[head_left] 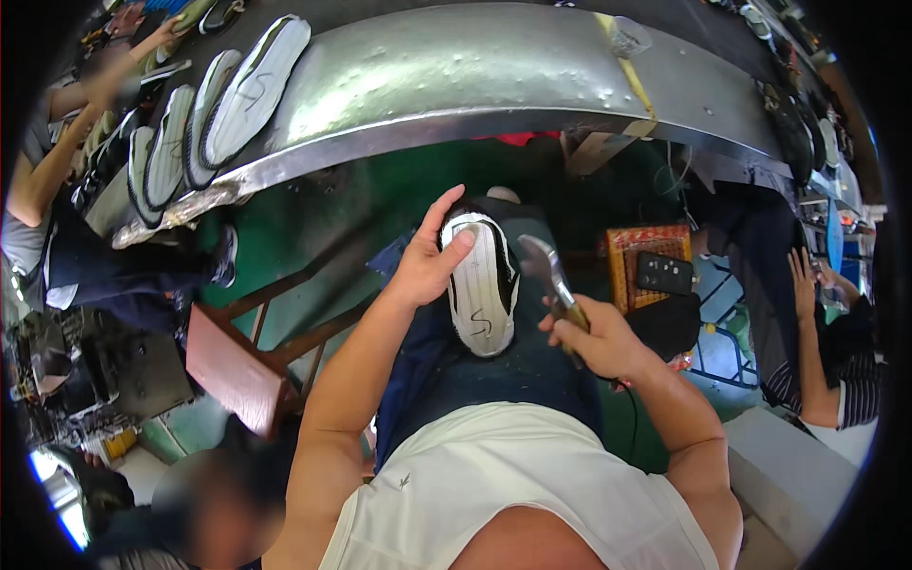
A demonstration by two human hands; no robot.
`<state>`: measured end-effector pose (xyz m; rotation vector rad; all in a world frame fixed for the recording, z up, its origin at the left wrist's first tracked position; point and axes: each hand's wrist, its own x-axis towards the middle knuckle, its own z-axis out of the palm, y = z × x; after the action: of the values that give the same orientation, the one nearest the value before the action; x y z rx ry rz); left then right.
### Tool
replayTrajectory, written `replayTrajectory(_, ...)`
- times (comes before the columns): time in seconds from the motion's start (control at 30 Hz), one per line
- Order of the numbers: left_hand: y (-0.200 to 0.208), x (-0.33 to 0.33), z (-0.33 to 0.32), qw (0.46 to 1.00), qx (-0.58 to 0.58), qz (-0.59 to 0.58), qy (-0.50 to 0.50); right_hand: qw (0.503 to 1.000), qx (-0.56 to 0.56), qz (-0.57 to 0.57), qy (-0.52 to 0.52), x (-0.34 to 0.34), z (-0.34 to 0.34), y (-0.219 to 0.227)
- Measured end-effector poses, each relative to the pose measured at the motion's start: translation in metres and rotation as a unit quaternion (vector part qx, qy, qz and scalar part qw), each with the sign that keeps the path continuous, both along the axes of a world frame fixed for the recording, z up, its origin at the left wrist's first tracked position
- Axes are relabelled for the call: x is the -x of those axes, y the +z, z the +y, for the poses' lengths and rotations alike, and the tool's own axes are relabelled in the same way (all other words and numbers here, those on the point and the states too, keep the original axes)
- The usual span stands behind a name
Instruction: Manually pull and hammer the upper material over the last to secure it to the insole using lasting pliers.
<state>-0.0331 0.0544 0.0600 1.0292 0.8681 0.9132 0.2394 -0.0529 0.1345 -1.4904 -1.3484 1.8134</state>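
Observation:
An unfinished shoe (483,294) lies along my thighs with its white underside up. That underside carries a dark pen mark, and black fabric shows round its edge. My left hand (427,264) grips the shoe's far end, thumb pressed on the white bottom and fingers round the side. Just to the right of the shoe, my right hand (606,340) is closed round the handle of a hammer (551,271). The hammer's curved metal head is raised and stands apart from the shoe.
Ahead runs a metal-covered bench (456,71), with several white-bottomed shoes (256,90) at its left. A brown stool (233,366) stands left. On the right, a woven seat (622,252) carries a black key-fob-like object (663,274). Other people work on both sides.

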Motion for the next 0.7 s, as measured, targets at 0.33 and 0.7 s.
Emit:
replayTrajectory(0.33,0.017,0.029,-0.029,0.989,-0.072,0.111,-0.069,0.987,0.107,0.115,0.047,0.046,0.023,-0.002)
replayTrajectory(0.7,-0.011,0.033,-0.017,0.997,-0.03,0.07,0.001,0.935,-0.263,-0.189,0.146,0.051,0.04,-0.033)
